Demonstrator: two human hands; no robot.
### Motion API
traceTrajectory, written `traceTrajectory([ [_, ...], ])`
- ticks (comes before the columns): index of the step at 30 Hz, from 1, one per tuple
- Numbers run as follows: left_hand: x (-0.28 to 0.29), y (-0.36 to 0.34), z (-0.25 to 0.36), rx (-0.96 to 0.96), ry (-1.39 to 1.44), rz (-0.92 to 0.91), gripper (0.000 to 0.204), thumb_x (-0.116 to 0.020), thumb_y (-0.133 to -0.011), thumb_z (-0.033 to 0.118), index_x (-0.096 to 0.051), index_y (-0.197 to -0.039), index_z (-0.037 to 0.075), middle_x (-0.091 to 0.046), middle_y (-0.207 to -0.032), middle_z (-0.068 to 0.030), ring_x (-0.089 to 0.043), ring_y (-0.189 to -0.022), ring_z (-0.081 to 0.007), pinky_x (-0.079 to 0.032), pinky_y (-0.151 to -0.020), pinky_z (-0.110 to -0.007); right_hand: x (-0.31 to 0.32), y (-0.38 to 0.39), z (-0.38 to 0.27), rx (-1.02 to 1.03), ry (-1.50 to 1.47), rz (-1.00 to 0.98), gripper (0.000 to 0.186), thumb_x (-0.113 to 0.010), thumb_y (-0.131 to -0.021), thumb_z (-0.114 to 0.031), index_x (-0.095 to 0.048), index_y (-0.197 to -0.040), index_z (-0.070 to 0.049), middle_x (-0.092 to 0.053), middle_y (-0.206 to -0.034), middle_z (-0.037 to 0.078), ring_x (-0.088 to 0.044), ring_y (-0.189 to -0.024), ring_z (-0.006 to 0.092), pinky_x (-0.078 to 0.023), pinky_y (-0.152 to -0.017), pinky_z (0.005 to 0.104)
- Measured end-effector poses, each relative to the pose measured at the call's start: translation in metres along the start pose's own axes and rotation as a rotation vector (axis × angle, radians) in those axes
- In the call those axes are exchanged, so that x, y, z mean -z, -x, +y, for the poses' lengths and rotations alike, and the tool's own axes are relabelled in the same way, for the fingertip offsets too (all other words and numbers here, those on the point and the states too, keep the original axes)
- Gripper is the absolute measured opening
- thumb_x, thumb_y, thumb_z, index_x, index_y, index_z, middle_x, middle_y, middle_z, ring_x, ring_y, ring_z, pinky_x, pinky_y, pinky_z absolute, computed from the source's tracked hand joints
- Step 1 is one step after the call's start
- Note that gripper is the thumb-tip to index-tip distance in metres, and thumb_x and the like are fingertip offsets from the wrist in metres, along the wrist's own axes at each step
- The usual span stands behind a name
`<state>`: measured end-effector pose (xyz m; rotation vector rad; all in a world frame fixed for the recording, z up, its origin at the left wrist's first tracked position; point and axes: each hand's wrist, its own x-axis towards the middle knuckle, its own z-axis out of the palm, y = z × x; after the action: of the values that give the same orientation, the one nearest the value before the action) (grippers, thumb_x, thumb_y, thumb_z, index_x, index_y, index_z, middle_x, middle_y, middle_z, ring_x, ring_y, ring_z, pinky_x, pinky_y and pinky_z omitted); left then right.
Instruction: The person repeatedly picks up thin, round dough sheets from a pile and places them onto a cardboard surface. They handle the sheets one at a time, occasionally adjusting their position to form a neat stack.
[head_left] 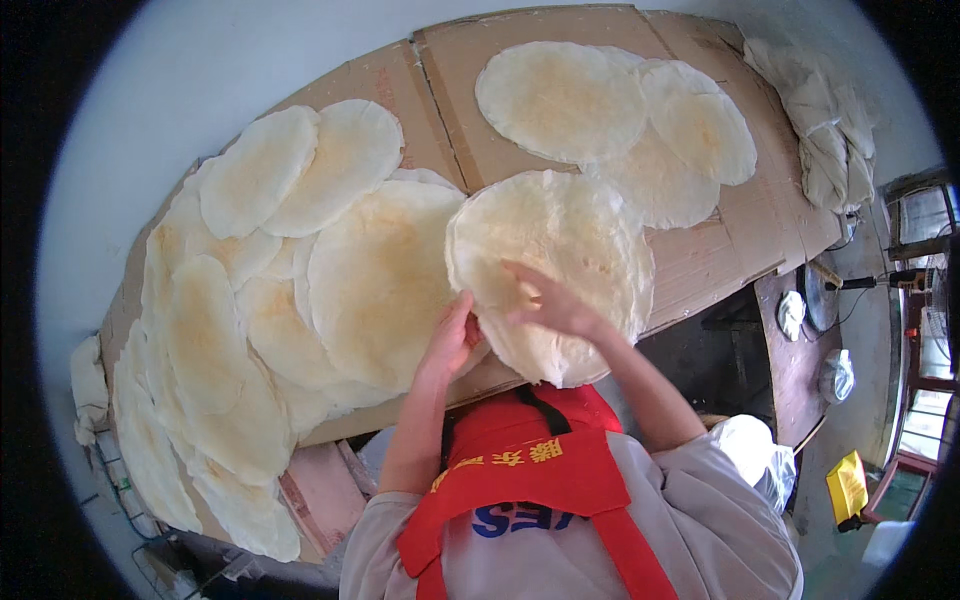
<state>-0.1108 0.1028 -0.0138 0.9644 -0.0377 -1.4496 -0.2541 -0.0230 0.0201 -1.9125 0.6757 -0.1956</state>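
Cardboard [765, 225] spreads wide, prob. keeping the pale rounds [375, 285] clean. Big puffy sheet [590, 235] sits by cardboard's near edge, w/in easy reach; L hand [456, 338] at its rim, maybe steadying, can't tell if gripping; R hand [552, 302] half-open over it, nothing visibly pinched.

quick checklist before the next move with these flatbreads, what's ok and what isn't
1. Left hand at the left edge of the front flatbread: ok; how firm its grip is, cannot tell.
2. Right hand gripping the front flatbread: cannot tell; it is blurred over the surface.
3. Front flatbread wholly on the cardboard: not ok, its near side reaches past the edge.
4. Flatbreads at the left lying apart: not ok, they overlap.
5. White cloth bundle away from the flatbreads: ok, cardboard shows between.
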Motion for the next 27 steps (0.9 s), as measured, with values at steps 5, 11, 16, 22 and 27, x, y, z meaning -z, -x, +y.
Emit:
traceTrajectory([
  [5,0.009,-0.012,-0.007,0.010,-0.133,0.003,0.037,-0.043,-0.087,0.037,-0.050,-0.105,0.005,-0.057,-0.098,-0.0071,-0.058,-0.083,-0.0175,-0.049,-0.071,-0.032,-0.037,0.018,-0.010,-0.020,0.011,0.196,0.063,-0.064,-0.069,-0.025,-0.038,-0.124,-0.007,-0.047,-0.116,0.018,-0.051,-0.100,0.0304,-0.040,-0.087,0.0351],
  [11,0.003,-0.012,0.001,0.103,-0.144,-0.130,0.048,-0.036,-0.086,0.049,-0.045,-0.112,0.009,-0.056,-0.100,-0.0050,-0.056,-0.085,-0.0177,-0.047,-0.073,-0.033,-0.033,0.018,0.000,-0.057,0.052,0.312,0.041,-0.053,-0.075,-0.013,-0.049,-0.115,-0.006,-0.057,-0.097,0.019,-0.058,-0.086,0.0283,-0.046,-0.070,0.0332],
  [16,-0.016,-0.009,0.001,0.063,-0.278,-0.066,0.048,-0.038,-0.086,0.047,-0.042,-0.115,0.009,-0.055,-0.100,-0.0042,-0.054,-0.090,-0.0158,-0.047,-0.073,-0.033,-0.031,0.013,0.021,-0.087,-0.017,0.371,0.036,-0.047,-0.074,-0.007,-0.053,-0.110,-0.007,-0.058,-0.079,0.021,-0.060,-0.071,0.0306,-0.047,-0.064,0.0338],
  [22,-0.032,-0.013,0.005,-0.067,-0.496,0.069,0.037,-0.052,-0.084,0.030,-0.046,-0.112,0.007,-0.055,-0.098,-0.0030,-0.054,-0.085,-0.0115,-0.047,-0.065,-0.026,-0.018,0.016,0.011,-0.067,-0.046,0.263,0.036,-0.049,-0.076,-0.009,-0.051,-0.112,-0.006,-0.059,-0.087,0.021,-0.060,-0.077,0.0316,-0.048,-0.067,0.0356],
  [27,-0.036,-0.012,0.008,-0.021,-0.478,0.159,0.028,-0.056,-0.081,0.023,-0.053,-0.102,0.004,-0.058,-0.090,-0.0021,-0.056,-0.075,-0.0099,-0.046,-0.062,-0.025,-0.026,0.013,0.021,-0.012,-0.277,0.280,0.047,-0.055,-0.074,-0.021,-0.046,-0.118,-0.005,-0.058,-0.099,0.020,-0.057,-0.093,0.0308,-0.045,-0.079,0.0341],
])
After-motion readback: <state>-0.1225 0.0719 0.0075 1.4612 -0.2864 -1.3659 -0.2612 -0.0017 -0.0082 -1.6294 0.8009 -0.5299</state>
